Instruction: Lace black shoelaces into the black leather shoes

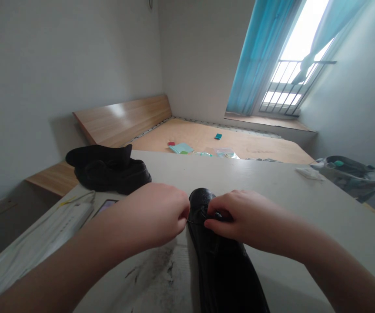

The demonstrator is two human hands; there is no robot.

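A black leather shoe lies on the white table, its toe pointing away from me. To the left of its upper, my left hand is closed, pinching the end of a thin black shoelace that runs across the shoe. My right hand rests over the right side of the shoe, thumb and fingers curled around a dark bunch of the lace. Its fingertips partly hide the lacing. Further left, a second black shoe sits at the table's far edge with a black piece on top.
A phone and a long white item with a cable lie on the left of the table. At the right is a crumpled tissue, with a lined bin beyond. Behind stands a bed with small items.
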